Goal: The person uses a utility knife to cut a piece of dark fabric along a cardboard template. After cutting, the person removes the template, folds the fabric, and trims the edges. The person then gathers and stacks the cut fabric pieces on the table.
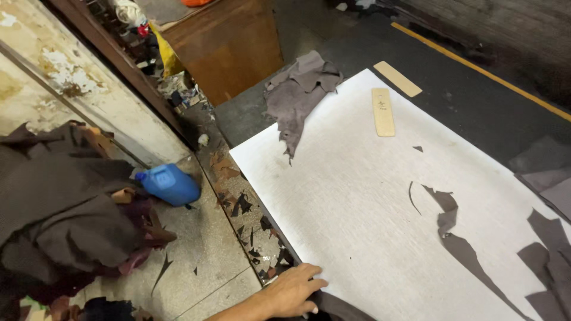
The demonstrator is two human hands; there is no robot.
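One hand (291, 292) low in view, palm down, fingers (310, 274) loosely spread, forearm bare.

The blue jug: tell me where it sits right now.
In the head view, the blue jug lies on its side on the floor at left, between the pile of dark leather and the white cutting board.

My hand (292, 291) rests at six o'clock on the white, finely grained board (357, 202). Grey-brown leather scraps (458, 244) trail toward four o'clock, and a crumpled piece of the same colour (300, 89) lies at twelve. A pale tan template (383, 112) sits at one o'clock. A bright blue jug (169, 184) stands at nine, on the speckled grey floor (202, 261).
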